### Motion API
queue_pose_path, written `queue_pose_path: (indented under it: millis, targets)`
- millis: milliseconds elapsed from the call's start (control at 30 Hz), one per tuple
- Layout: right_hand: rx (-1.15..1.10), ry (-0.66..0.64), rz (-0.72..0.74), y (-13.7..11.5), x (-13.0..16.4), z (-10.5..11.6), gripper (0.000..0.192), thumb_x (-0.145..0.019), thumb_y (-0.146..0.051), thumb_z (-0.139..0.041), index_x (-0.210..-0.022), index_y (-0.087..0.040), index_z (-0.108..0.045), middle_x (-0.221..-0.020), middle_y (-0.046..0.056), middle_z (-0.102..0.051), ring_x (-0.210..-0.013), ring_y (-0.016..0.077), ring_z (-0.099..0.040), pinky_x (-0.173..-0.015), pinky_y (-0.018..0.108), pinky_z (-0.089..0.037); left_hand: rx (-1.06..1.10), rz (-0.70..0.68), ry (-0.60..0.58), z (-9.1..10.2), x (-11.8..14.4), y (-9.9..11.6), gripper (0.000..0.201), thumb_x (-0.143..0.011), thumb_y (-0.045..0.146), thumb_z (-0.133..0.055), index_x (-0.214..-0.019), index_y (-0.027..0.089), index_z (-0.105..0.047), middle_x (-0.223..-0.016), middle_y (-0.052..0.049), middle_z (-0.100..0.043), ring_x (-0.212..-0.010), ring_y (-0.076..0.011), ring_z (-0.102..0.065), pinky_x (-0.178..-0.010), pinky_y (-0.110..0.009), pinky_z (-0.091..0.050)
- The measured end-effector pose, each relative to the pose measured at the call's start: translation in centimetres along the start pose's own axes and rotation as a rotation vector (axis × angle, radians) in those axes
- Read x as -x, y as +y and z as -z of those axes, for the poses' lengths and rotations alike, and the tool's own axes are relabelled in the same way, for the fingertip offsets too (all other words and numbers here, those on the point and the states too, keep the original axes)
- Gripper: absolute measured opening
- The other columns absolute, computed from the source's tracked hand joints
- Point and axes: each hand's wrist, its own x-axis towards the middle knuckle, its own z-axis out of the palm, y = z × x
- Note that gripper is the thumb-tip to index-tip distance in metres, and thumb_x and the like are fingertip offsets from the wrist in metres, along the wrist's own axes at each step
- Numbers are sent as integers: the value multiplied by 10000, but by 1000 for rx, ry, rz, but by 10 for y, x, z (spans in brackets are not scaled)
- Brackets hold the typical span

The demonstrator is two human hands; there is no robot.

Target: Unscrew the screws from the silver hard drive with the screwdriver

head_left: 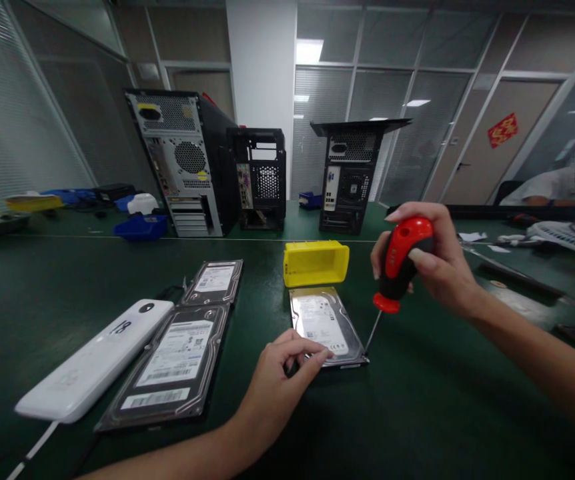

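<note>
My right hand (435,257) is wrapped round the red and black handle of a screwdriver (401,257). The screwdriver leans, and its thin metal shaft reaches down to the near right corner of a hard drive (320,320); a screw there is too small to make out. That drive lies flat with its white label facing up. My left hand (285,370) grips the drive's near left edge, with thumb and forefinger drawn together over the label; its other fingers are partly hidden. Just behind the drive, a yellow plastic bin (316,265) rests on its side, its opening facing me.
Two more hard drives, a nearer one (172,363) and a farther one (215,283), lie to the left beside a white power bank (95,360) with a cable. Computer cases (190,160) stand at the back of the green table (257,287). Another person (547,183) sits far right.
</note>
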Motion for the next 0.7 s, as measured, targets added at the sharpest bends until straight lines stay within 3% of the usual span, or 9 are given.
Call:
queue_pose_path:
  millis: [133, 267, 433, 600, 700]
  targets:
    - [79, -89, 69, -2, -3, 1, 259, -889, -348, -459, -1145, -321, -482, -806, 20, -605, -578, 148, -538, -371, 222, -417, 10, -2, 1, 0, -1, -1, 228, -830, 345, -575, -828, 186, -738, -731, -12, -526, -653, -148, -438, -595, -255, -311]
    - [91, -2, 68, -3, -6, 3, 241, -845, -301, -562, -1082, -269, -538, -916, 26, -582, -666, 120, -536, -388, 182, -399, 5, -10, 3, 0, -1, -2, 214, -832, 339, -579, -831, 196, -738, -740, -11, -535, -657, -147, -440, -598, -252, -313]
    - [71, 56, 73, 1, -9, 4, 243, -764, -272, -682, -953, -234, -534, -837, -1, -584, -750, 119, -562, -660, 237, -478, -9, -9, 2, 1, 1, -1, 226, -838, 347, -568, -828, 195, -735, -740, -14, -542, -660, -152, -447, -601, -255, -314]
    - [181, 33, 49, 4, -8, 1, 269, -860, -402, -536, -1084, -277, -455, -711, -16, -554, -589, 132, -529, -490, 244, -419, -41, -40, 1, 1, 2, -3, 214, -851, 333, -547, -867, 217, -726, -781, -22, -556, -694, -171, -473, -633, -268, -342]
    - [96, 18, 55, 3, -8, -1, 283, -888, -447, -447, -1126, -295, -451, -661, -15, -574, -559, 154, -516, -491, 272, -415, -112, -76, 4, 2, 2, -4, 181, -824, 257, -578, -958, 251, -699, -864, -26, -566, -810, -201, -504, -740, -303, -374]
